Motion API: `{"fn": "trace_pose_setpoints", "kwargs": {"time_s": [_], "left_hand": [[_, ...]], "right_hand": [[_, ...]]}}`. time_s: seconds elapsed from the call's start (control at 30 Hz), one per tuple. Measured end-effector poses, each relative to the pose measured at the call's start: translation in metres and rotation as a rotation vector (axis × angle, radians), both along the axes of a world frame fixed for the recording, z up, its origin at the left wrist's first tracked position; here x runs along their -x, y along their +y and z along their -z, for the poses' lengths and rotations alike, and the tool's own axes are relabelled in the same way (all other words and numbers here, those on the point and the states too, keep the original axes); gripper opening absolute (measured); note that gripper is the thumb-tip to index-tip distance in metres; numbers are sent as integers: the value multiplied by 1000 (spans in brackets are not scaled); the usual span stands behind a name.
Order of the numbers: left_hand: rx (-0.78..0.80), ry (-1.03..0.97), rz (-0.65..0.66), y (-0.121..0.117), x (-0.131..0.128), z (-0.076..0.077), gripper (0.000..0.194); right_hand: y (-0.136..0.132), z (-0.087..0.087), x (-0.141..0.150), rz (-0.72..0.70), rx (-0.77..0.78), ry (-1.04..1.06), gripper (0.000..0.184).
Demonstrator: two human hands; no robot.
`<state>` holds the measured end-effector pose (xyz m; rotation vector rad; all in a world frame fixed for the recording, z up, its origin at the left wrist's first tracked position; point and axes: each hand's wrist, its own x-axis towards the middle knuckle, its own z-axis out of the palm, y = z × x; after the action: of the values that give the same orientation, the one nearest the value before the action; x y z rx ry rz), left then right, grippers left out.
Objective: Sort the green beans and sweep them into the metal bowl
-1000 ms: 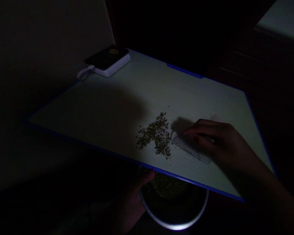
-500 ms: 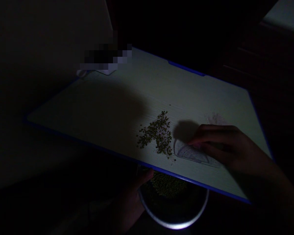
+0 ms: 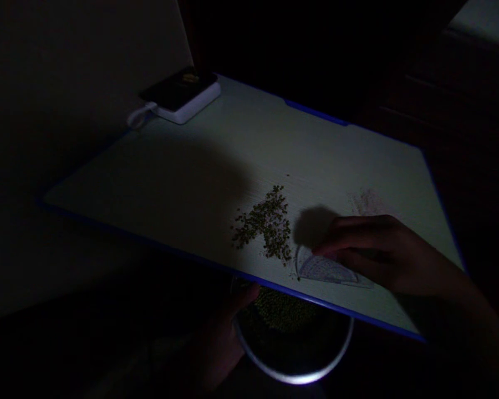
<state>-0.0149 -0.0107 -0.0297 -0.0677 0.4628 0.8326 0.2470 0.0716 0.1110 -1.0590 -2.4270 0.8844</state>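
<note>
Light is low. At this stage, the clear protractor (image 3: 326, 270) is held by the right hand (image 3: 374, 252) against the pale desk (image 3: 258, 138), its curved side turned toward the scattered green seeds (image 3: 270, 224) and its tip just beside them. The hands are well apart: the right is pinched on the protractor, its hidden fingers not readable; the left (image 3: 227, 346) is clamped on the side of the bowl (image 3: 301, 379), its thumb near the rim. More seeds (image 3: 285, 307) are contained in the bowl, which is partly covered by the desk's near edge. For any shift of the protractor, a flat, light stroke is judged to be called for, with the bowl kept steady under the edge. Stray grains are noted near the protractor's tip and beyond the pile. Pale residue (image 3: 368, 200) is seen beyond the right hand. At the far left corner, a dark flat item (image 3: 177, 91) is borne by a white block (image 3: 199, 103) with a looped strap (image 3: 138, 115); the seeds are not obstructed by these.
</note>
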Motion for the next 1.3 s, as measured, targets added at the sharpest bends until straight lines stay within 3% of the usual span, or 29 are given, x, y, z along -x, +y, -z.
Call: {"fn": "trace_pose_setpoints", "kwargs": {"time_s": [0.2, 0.47, 0.7, 0.97, 1.07, 1.17, 1.3], "left_hand": [[-36, -22, -24, 2, -3, -6, 30], [-56, -6, -25, 0, -1, -1, 33], [-38, -40, 14, 6, -5, -14, 26], [7, 146, -32, 4, -3, -10, 18], [16, 126, 8, 4, -3, -10, 16], [13, 41, 48, 3, -1, -10, 18], [32, 153, 19, 0, 3, -4, 23]], "right_hand": [[0, 1, 2, -66, 66, 34, 17], [-1, 2, 2, -90, 57, 55, 15], [-5, 1, 7, -73, 82, 49, 15], [-8, 5, 12, 124, 97, -57, 16], [-5, 4, 10, 185, 107, -66, 14], [-1, 5, -4, 234, 138, -74, 15], [7, 8, -28, 270, 170, -113, 19]]}}
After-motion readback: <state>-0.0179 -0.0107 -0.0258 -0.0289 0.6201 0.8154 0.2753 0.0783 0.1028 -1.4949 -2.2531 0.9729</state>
